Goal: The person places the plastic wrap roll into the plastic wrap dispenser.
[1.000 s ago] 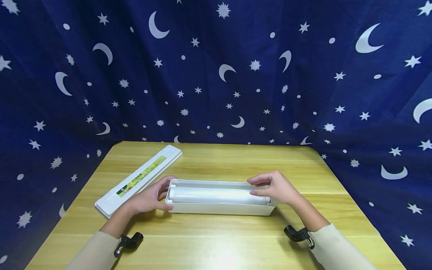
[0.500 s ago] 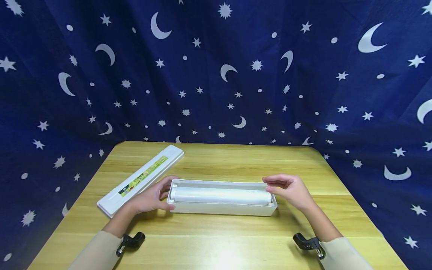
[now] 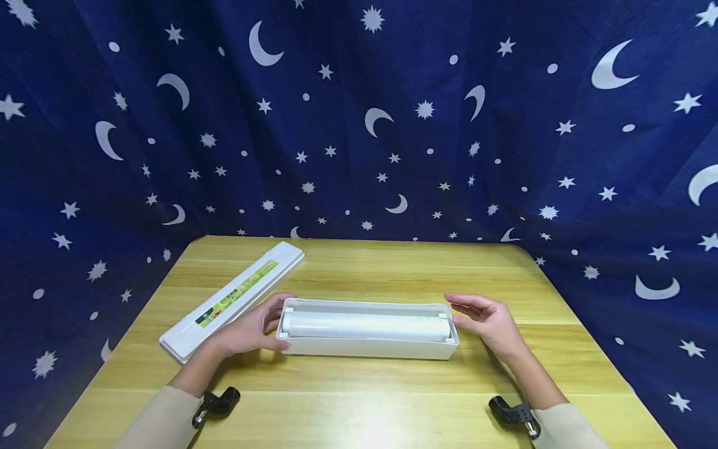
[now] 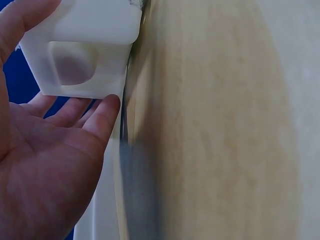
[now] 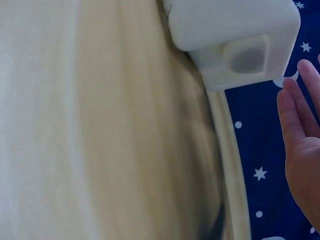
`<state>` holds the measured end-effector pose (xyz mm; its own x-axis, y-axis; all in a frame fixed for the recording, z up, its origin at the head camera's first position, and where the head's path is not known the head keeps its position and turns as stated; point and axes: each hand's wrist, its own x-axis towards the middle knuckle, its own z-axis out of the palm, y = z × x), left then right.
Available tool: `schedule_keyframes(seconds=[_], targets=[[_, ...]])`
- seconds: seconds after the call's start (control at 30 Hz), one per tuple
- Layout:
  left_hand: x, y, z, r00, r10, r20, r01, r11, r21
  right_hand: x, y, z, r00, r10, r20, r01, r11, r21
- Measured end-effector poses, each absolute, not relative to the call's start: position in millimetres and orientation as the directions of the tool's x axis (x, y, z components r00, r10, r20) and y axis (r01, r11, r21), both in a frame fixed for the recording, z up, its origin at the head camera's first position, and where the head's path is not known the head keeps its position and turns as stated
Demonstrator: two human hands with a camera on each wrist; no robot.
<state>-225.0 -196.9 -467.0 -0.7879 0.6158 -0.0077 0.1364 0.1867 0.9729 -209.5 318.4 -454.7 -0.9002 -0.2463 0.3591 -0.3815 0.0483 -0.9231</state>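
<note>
A long white cling film dispenser box (image 3: 364, 347) lies lengthwise across the middle of the table, its top off. Inside it sits a roll of cling film (image 3: 367, 325). My left hand (image 3: 249, 327) grips the box's left end, thumb at the front side and fingers round the back corner; the left wrist view shows that end face between the thumb and fingers (image 4: 102, 117). My right hand (image 3: 490, 324) stands at the right end with loosely bent fingers, holding nothing. From the right wrist, the fingertips (image 5: 288, 86) appear just apart from the box's end (image 5: 245, 57).
The white lid (image 3: 232, 293), with a yellow-green label, lies slanted on the wooden table (image 3: 392, 268), behind and left of the box, close to my left forearm. A dark blue star-and-moon curtain (image 3: 336, 125) hangs round the table's back and sides.
My right hand has moved right, off the roll and over the box's end to just beside it. The left hand keeps its grip, and the roll stays in the box.
</note>
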Motion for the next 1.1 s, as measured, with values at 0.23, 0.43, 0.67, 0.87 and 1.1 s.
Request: schedule_keyframes(seconds=[0.23,0.43,0.67,0.87,1.1], targets=[[-223,-198,-466,-0.787,0.617,-0.009,0.133,0.183,0.974,-210,322,-462,-0.890,-0.306,0.339,-0.358,0.007,-0.934],[-223,-199,-467,-0.785,0.620,-0.007,0.130,0.176,0.976,-210,323,-462,-0.866,-0.364,0.344,-0.374,0.012,-0.927],[-222,-200,-467,-0.786,0.617,-0.017,0.134,0.197,0.971,-210,326,-466,-0.852,-0.423,0.308,-0.360,0.046,-0.932],[-219,-204,-470,-0.795,0.606,0.043,0.210,0.208,0.955,-213,329,-472,-0.844,-0.475,0.248,-0.316,0.066,-0.947],[-207,-214,-468,-0.848,0.520,0.097,0.262,0.252,0.932,-215,329,-476,-0.845,-0.502,0.187,-0.272,0.102,-0.957]])
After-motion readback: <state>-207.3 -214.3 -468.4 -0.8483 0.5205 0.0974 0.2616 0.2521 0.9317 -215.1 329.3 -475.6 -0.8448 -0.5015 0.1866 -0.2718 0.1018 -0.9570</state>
